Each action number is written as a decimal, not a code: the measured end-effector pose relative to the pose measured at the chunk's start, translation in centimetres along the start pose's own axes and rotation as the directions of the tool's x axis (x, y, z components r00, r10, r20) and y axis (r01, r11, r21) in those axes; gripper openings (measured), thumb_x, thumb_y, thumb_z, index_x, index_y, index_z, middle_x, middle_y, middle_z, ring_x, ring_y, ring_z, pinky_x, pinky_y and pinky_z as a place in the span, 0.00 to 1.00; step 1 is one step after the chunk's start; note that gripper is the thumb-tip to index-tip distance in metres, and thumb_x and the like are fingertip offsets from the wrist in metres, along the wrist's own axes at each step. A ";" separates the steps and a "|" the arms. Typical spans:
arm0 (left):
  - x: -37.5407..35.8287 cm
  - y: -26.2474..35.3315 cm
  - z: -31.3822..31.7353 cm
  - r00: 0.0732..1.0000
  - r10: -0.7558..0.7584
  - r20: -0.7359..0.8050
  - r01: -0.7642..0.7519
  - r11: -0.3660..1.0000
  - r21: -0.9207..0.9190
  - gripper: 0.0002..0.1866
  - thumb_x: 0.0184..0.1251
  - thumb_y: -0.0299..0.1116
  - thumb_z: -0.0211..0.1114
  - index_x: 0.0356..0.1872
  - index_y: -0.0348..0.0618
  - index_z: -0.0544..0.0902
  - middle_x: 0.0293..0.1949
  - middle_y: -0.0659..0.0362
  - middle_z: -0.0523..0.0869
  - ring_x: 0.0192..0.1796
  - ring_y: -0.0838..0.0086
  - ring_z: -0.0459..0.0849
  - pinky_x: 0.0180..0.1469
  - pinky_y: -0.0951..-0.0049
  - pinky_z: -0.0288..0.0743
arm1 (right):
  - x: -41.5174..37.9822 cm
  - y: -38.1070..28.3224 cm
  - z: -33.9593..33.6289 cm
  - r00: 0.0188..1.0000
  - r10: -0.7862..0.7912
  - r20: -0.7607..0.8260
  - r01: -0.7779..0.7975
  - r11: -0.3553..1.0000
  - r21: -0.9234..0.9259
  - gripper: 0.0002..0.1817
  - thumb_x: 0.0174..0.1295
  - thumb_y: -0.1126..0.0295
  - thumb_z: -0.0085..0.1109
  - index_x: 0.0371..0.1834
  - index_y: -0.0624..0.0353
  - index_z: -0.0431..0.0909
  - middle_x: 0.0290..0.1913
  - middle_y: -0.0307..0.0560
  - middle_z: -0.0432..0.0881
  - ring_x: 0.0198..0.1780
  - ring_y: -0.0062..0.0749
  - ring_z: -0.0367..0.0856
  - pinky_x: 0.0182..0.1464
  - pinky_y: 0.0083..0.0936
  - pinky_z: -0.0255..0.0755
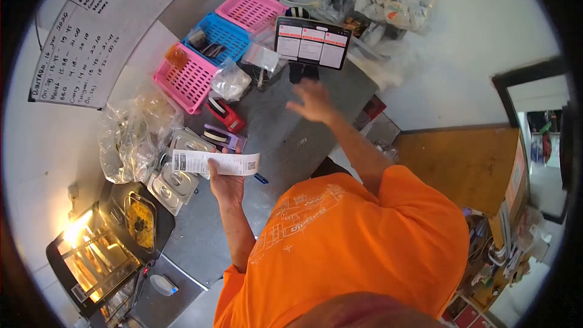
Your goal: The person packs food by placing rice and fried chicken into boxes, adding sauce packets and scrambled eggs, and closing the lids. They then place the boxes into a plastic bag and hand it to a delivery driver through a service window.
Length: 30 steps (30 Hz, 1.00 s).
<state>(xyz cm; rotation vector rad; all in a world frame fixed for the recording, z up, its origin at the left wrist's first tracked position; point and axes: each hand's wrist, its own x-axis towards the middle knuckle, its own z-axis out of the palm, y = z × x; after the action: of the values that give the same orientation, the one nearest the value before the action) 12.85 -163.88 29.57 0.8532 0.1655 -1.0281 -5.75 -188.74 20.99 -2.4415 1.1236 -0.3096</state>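
A long white printed receipt (237, 164) with a square code at its right end lies across my left hand (228, 187), whose thumb presses on it. My right hand (313, 102) is raised over the dark table (285, 136) with its fingers apart and nothing in them. Just beyond that hand stands a tablet (311, 42) with a lit screen showing several columns. Two tape dispensers, a red one (226, 114) and a purple one (225, 138), sit above the receipt. A blue pen (260, 178) rests beside the receipt's right end.
Pink baskets (187, 82) and a blue basket (221, 39) line the back left. Steel lids (173, 185) and plastic bags (130, 133) lie at the left, near a lit warmer (97, 255). A wooden surface (455, 164) stands at the right.
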 end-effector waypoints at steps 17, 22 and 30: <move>-1.1 0.1 -1.5 0.998 -0.051 -0.035 0.054 0.995 0.079 0.26 0.72 0.50 0.48 0.67 0.55 0.59 0.56 0.59 0.71 0.58 0.53 0.76 0.52 0.42 0.75 | 7.4 17.3 0.3 0.730 0.626 -0.275 -0.074 0.473 0.878 0.22 0.49 0.63 0.71 0.42 0.67 0.78 0.38 0.47 0.83 0.38 0.29 0.80 0.43 0.22 0.70; -0.4 -0.5 -0.9 0.997 -0.031 -0.073 0.038 0.994 0.103 0.27 0.72 0.51 0.49 0.67 0.56 0.59 0.57 0.59 0.71 0.59 0.53 0.76 0.53 0.43 0.74 | 7.9 17.2 -0.3 0.635 0.752 -0.176 -0.152 0.345 0.926 0.16 0.48 0.64 0.73 0.29 0.67 0.82 0.33 0.48 0.84 0.36 0.29 0.79 0.42 0.26 0.70; 0.7 -1.4 0.4 0.994 -0.053 -0.094 0.061 0.994 0.092 0.26 0.72 0.51 0.48 0.66 0.57 0.60 0.61 0.59 0.68 0.61 0.53 0.74 0.53 0.42 0.73 | 6.9 18.3 0.4 0.796 0.583 -0.161 -0.173 0.474 0.864 0.21 0.50 0.70 0.72 0.47 0.63 0.76 0.40 0.45 0.82 0.40 0.28 0.79 0.44 0.22 0.71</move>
<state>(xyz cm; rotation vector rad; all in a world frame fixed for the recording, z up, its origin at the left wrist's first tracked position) 11.99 -164.97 28.73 0.9875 0.2212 -1.0573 -13.28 -204.47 12.11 -1.2313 1.2806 -1.0228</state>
